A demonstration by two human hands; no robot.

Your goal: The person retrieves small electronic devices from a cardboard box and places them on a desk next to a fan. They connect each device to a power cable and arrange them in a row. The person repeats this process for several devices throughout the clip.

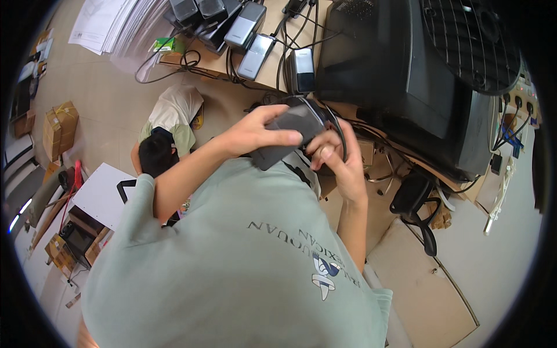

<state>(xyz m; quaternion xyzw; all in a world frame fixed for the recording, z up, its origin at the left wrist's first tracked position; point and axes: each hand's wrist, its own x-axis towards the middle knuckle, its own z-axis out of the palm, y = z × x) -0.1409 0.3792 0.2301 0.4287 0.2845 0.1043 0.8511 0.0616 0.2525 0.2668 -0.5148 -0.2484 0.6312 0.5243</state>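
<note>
My left hand (255, 132) is wrapped over the top of a dark grey box-shaped device (288, 134), holding it up in front of my chest. My right hand (338, 159) is just to its right, fingers pinched on a black cable (343, 139) that loops off the device's end. Both hands hover above the edge of a wooden desk (272, 64). My pale green shirt hides everything below the device.
On the desk lie several grey adapter-like boxes (253, 55) with tangled black cables, a large black machine (406, 75) and a round wire grille (470, 40). Another person (165, 133) crouches on the floor at left. Cardboard boxes (60, 129), a paper stack (110, 23) and a black chair (413, 200) stand around.
</note>
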